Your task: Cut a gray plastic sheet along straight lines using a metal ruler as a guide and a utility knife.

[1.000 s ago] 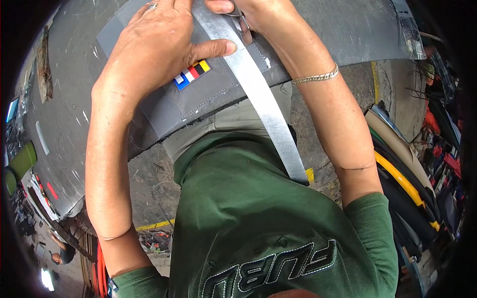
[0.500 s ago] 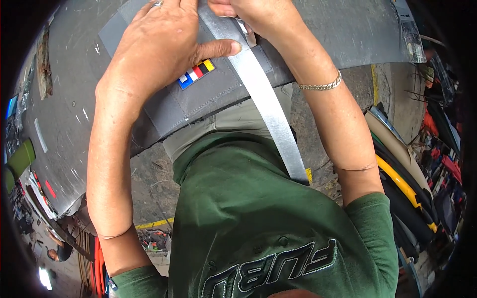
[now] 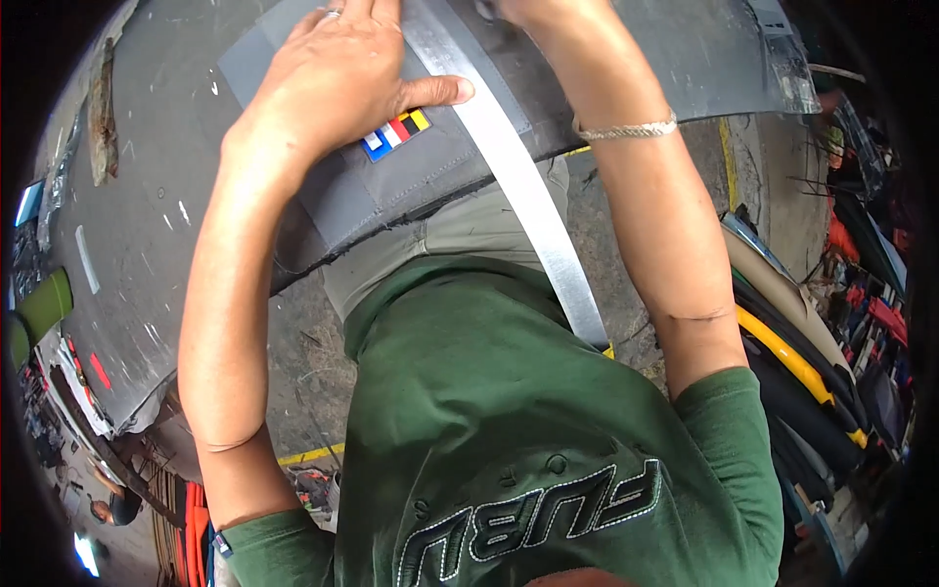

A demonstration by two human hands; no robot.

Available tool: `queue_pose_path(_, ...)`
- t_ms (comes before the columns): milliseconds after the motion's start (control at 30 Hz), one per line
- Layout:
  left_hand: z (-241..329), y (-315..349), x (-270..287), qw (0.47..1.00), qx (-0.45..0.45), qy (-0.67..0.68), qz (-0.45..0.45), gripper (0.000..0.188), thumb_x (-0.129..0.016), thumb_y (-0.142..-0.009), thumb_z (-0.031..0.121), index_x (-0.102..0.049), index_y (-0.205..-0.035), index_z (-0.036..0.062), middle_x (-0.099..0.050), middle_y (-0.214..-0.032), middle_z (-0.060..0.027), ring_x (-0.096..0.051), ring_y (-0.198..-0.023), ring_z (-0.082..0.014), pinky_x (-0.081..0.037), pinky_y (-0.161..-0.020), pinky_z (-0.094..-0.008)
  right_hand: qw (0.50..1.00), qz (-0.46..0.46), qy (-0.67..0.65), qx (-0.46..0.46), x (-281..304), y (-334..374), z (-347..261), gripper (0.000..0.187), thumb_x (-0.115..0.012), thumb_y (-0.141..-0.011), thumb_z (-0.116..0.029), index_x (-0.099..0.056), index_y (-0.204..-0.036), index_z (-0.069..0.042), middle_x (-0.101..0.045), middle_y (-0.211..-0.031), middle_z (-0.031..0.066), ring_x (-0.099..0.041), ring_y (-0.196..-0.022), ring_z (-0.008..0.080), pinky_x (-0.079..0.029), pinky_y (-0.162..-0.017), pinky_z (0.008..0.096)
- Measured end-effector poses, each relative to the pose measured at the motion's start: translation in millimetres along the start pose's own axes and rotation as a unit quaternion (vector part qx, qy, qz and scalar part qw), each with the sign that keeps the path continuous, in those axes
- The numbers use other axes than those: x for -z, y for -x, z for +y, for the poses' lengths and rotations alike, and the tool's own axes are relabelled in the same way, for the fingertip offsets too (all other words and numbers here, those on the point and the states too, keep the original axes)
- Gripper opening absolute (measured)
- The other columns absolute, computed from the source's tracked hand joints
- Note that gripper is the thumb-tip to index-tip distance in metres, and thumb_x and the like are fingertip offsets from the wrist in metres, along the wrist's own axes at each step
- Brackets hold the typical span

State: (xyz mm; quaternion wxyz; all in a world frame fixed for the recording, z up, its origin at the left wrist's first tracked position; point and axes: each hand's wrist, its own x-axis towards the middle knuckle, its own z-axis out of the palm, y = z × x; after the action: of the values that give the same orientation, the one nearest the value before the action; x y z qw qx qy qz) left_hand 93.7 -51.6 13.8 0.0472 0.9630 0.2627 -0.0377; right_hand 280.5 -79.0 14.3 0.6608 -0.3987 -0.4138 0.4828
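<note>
My left hand (image 3: 337, 78) lies spread on a grey stitched panel (image 3: 411, 181), thumb stretched out onto a long metal straightedge (image 3: 523, 186); its fingertips run out of the top edge. The straightedge slants across the panel and juts past the table's near edge toward my shirt. A small patch of coloured blocks (image 3: 396, 135) shows on the panel beside my left thumb. My right hand (image 3: 558, 12) is at the top edge, right of the straightedge, mostly cut off and blurred. Its fingers look closed, with a dark bit of something at them that I cannot make out.
The dark worktable (image 3: 147, 254) has a curved near edge and scuffed surface. A worn wooden strip (image 3: 103, 117) lies at its left, and clear plastic (image 3: 782, 59) at its right. Rolls of material (image 3: 792, 362) stand at right, a green roll (image 3: 44, 303) at far left. A person (image 3: 117, 499) is at lower left.
My right hand has moved up and away, partly out of the picture, taking the shiny metal piece it held along. My left hand stays on the panel and straightedge.
</note>
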Motion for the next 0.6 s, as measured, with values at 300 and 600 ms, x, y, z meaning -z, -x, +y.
queue_pose_path(300,-19,-11,-37,0.997,0.012,0.010,0.080,0.121,-0.074,-0.083,0.078,-0.041,-0.156,-0.0131,-0.039,-0.167,-0.0300,-0.040,-0.156,-0.0414,-0.035,-0.128,-0.0563,0.933,0.228,0.274,0.053,80,99,-84,0.035,-0.076,-0.102,-0.016,-0.068,-0.131,0.003,-0.077,-0.115,0.0126,-0.075,-0.096,0.0161,-0.059,-0.087,0.0302)
queue_pose_path(600,-15,20,-39,0.976,0.062,0.088,0.190,0.092,-0.076,-0.093,0.060,-0.051,-0.151,-0.0076,-0.045,-0.161,-0.0315,-0.042,-0.153,-0.0457,-0.036,-0.125,-0.0585,0.922,0.184,-0.337,-0.045,80,251,-15,0.043,-0.063,-0.100,-0.003,-0.052,-0.141,0.006,-0.065,-0.124,0.0163,-0.071,-0.111,0.0329,-0.065,-0.094,0.0433)
